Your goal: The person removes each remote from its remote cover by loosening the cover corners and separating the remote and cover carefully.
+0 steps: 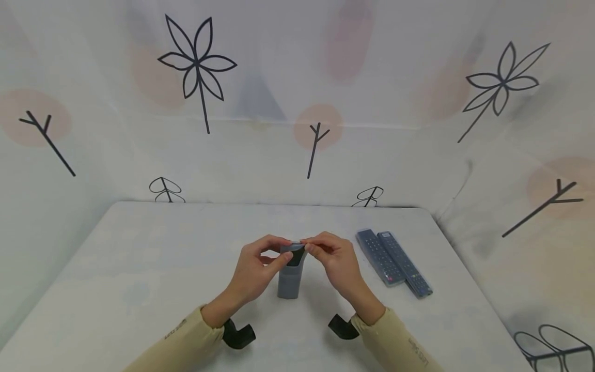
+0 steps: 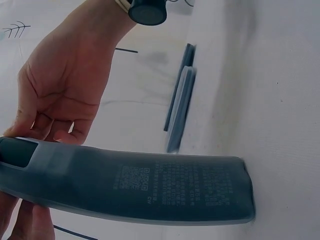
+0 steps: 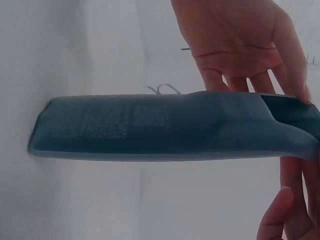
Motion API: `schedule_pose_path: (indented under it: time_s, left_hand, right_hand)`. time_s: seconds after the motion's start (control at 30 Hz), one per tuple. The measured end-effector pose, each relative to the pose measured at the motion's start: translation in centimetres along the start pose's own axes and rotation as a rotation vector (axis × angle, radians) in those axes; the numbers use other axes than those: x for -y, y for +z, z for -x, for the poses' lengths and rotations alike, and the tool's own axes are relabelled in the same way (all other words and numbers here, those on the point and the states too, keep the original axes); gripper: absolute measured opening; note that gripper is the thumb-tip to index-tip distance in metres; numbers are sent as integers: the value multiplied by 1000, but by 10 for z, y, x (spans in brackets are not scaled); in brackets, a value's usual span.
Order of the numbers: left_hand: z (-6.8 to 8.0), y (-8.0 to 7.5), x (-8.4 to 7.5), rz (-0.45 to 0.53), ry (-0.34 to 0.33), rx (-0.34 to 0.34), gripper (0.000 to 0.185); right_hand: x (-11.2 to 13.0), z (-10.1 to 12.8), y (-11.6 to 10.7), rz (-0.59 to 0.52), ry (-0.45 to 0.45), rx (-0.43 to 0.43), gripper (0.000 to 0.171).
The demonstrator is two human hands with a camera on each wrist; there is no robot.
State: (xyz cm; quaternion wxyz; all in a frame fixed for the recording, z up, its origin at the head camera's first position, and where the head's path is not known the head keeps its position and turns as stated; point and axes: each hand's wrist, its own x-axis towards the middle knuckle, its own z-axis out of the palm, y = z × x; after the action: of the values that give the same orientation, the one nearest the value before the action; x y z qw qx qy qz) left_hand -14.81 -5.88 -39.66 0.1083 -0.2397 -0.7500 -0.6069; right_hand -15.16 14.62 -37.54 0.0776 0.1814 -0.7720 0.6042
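A remote control in a translucent blue-grey cover (image 1: 289, 285) stands upright between my two hands, its lower end right at the tabletop. Near its top the cover has an opening with a dark surface inside. My left hand (image 1: 254, 264) pinches the cover's upper left rim between thumb and fingers. At the upper right corner, my right hand (image 1: 338, 262) pinches the rim, which looks stretched outward. Small printed text and a QR code show on the remote control's back (image 2: 165, 187) in the left wrist view.
To the right, two more remote controls lie side by side on the white table (image 1: 186, 248): a wider one (image 1: 380, 258) and a narrower one (image 1: 405, 264), slanted and touching. A white patterned backdrop (image 1: 260, 165) rises behind and beside the table.
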Motion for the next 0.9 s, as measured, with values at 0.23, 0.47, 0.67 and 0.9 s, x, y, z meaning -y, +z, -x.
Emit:
schedule_pose_path:
  time_s: [0.23,0.47,0.67,0.9]
  left_hand:
    - [1,-1,-2,2,7,-2,21]
    - [2,-1,-2,-5,17,6,21]
    - [4,-2,-4,-13,19,7,22]
    - [6,-1,-6,-7,63,18,23]
  right_hand:
    - [-2,-6,-4,-106,87,96,16]
    - [-7,-10,-4,-279,137,170,17]
    - [-8,-11,-5,-385,189,223,18]
    - [-9,-13,-5,-422,210,280,20]
